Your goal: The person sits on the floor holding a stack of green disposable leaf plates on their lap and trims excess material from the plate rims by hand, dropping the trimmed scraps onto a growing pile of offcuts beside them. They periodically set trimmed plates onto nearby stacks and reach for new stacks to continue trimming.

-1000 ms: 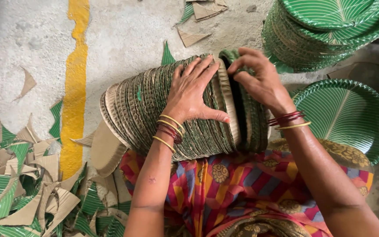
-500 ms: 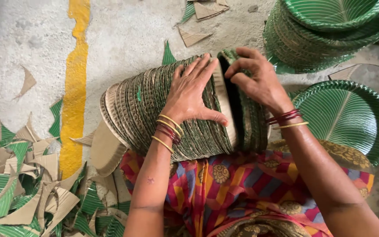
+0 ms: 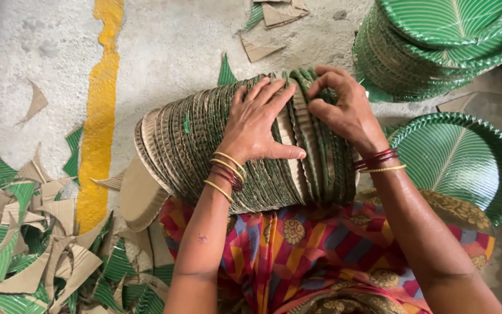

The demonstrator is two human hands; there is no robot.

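Note:
A thick stack of green and brown paper plates [image 3: 181, 145] lies on its side across my lap. My left hand [image 3: 260, 122] rests flat on top of the stack, fingers spread over the plate rims, thumb pressed against one edge. To its right, my right hand [image 3: 341, 104] curls over the rims, its fingertips pinching the edges of a few plates at the top. Both wrists wear bangles.
A tall pile of green leaf-pattern plates [image 3: 437, 40] stands at the upper right, and a lower one [image 3: 466, 163] sits by my right arm. Cardboard and green offcuts [image 3: 24, 250] litter the floor at the lower left. A yellow painted line [image 3: 103, 104] runs down the concrete.
My right hand's fingers have curled tighter onto the plate rims near the top of the stack. The left hand and the stack have stayed in place.

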